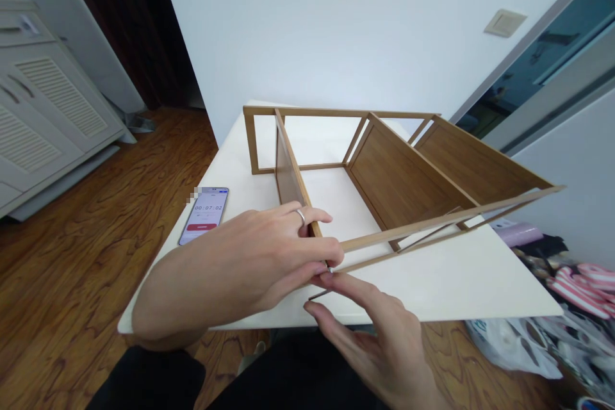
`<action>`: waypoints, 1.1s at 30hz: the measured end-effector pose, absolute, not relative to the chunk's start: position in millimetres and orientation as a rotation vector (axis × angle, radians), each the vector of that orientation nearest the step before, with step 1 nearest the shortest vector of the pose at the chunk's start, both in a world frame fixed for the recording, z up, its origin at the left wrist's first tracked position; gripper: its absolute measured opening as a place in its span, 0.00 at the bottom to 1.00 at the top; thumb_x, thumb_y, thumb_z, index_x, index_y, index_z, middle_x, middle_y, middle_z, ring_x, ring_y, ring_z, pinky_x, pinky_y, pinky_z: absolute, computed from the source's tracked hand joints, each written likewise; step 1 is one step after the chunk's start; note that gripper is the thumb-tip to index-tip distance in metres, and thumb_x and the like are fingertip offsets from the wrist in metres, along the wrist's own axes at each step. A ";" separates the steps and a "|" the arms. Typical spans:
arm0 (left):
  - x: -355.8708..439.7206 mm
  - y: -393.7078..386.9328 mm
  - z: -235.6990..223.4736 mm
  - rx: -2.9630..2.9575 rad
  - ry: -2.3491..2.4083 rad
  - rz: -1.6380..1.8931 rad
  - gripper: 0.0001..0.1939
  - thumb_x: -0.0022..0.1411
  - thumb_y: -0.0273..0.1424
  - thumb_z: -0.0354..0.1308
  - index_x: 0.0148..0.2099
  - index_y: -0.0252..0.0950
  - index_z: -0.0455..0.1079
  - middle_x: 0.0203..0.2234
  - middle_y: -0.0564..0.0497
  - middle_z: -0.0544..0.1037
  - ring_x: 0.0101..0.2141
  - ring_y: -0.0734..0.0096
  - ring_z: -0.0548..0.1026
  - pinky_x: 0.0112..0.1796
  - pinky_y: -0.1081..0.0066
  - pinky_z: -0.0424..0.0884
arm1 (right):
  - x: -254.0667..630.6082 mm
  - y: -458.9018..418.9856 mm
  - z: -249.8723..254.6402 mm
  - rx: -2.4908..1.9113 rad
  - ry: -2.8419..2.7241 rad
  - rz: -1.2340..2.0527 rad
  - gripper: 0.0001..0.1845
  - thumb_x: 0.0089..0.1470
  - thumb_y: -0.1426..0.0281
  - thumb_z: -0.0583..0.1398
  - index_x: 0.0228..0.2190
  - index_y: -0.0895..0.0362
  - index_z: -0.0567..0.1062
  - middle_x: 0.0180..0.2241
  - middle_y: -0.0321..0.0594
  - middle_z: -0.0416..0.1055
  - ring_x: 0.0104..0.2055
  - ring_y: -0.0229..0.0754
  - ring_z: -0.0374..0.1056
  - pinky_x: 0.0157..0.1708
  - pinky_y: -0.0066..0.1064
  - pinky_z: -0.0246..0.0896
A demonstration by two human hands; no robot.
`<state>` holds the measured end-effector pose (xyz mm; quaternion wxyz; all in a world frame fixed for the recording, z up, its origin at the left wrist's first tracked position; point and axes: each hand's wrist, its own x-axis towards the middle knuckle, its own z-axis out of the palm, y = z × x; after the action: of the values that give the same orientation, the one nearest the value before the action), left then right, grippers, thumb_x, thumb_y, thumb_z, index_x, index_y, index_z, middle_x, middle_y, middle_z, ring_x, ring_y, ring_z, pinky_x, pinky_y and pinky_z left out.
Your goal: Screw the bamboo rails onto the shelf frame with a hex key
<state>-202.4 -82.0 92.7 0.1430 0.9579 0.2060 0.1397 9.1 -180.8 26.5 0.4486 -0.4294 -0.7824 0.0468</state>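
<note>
A brown wooden shelf unit (408, 173) lies on its side on a white table (432, 288). My left hand (288, 250), a ring on one finger, closes around the near end of a shelf board (294, 170) where it meets the frame. Its thumb and index finger press beside a small shiny metal piece (329, 268) at that joint. Just below, my right hand (375, 327) is closed, holding a thin metal hex key (319, 295) between thumb and fingers. The hex key's other end is hidden by my fingers, so I cannot tell whether it sits in the bolt head.
A phone (204, 214) showing a running timer lies on the table to the left. Behind the table stands a white wall (346, 25). Plastic bags (514, 346) and striped cloth (583, 288) crowd the right side. A white cabinet (52, 96) stands at far left.
</note>
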 end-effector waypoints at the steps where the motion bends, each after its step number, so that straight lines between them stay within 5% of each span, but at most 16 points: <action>1: -202.5 -81.5 92.2 2.762 0.586 0.406 0.08 0.81 0.32 0.47 0.47 0.45 0.67 0.54 0.44 0.77 0.59 0.54 0.75 0.48 0.57 0.72 | 10.3 -179.9 26.5 -1.044 -1.962 0.090 0.17 0.66 0.72 0.67 0.54 0.58 0.73 0.44 0.38 0.85 0.43 0.33 0.83 0.54 0.16 0.72; 5: -203.1 -79.8 92.7 2.763 0.540 0.434 0.09 0.80 0.31 0.47 0.47 0.45 0.68 0.49 0.45 0.79 0.63 0.55 0.73 0.49 0.59 0.71 | 15.7 -174.6 26.5 -0.927 -2.067 0.029 0.20 0.65 0.79 0.65 0.57 0.62 0.72 0.47 0.43 0.83 0.50 0.36 0.81 0.59 0.20 0.71; 10: -204.2 -79.1 93.4 2.745 0.573 0.408 0.11 0.81 0.32 0.47 0.47 0.45 0.70 0.53 0.46 0.79 0.61 0.53 0.75 0.50 0.57 0.72 | 19.9 -168.1 29.9 -0.862 -2.166 -0.103 0.22 0.64 0.78 0.67 0.57 0.67 0.72 0.48 0.50 0.83 0.53 0.43 0.79 0.57 0.29 0.74; 17: -203.2 -81.4 100.5 2.674 0.632 0.402 0.15 0.82 0.34 0.41 0.59 0.46 0.68 0.58 0.47 0.79 0.61 0.57 0.76 0.56 0.58 0.72 | 14.8 -157.7 30.9 -0.797 -2.061 -0.389 0.13 0.61 0.70 0.71 0.45 0.64 0.79 0.32 0.42 0.79 0.35 0.43 0.77 0.35 0.35 0.73; 21: -204.6 -78.8 104.2 2.638 0.696 0.404 0.17 0.81 0.36 0.40 0.59 0.40 0.67 0.55 0.44 0.80 0.53 0.56 0.81 0.51 0.58 0.75 | 9.5 -153.4 34.7 -0.775 -2.017 -0.534 0.09 0.61 0.67 0.72 0.38 0.60 0.81 0.26 0.34 0.73 0.29 0.37 0.72 0.31 0.33 0.70; 28: -209.5 -65.5 107.0 2.586 0.526 0.448 0.17 0.81 0.34 0.43 0.61 0.38 0.70 0.58 0.44 0.80 0.56 0.60 0.80 0.54 0.66 0.75 | 5.2 -145.3 62.0 -0.602 -2.183 -0.581 0.12 0.59 0.66 0.73 0.32 0.63 0.82 0.20 0.32 0.67 0.22 0.34 0.63 0.20 0.33 0.55; 33: -212.2 -53.0 109.5 2.539 0.398 0.428 0.17 0.80 0.28 0.45 0.59 0.37 0.73 0.58 0.46 0.81 0.59 0.65 0.79 0.59 0.70 0.72 | 2.5 -141.1 69.1 -0.604 -2.226 -0.572 0.06 0.64 0.71 0.68 0.35 0.61 0.81 0.19 0.31 0.69 0.21 0.34 0.62 0.20 0.33 0.58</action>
<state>-212.2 -53.0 109.5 0.2649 0.9397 0.1472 0.1584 2.5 -141.1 69.1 0.3733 -0.2360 -0.8689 -0.2234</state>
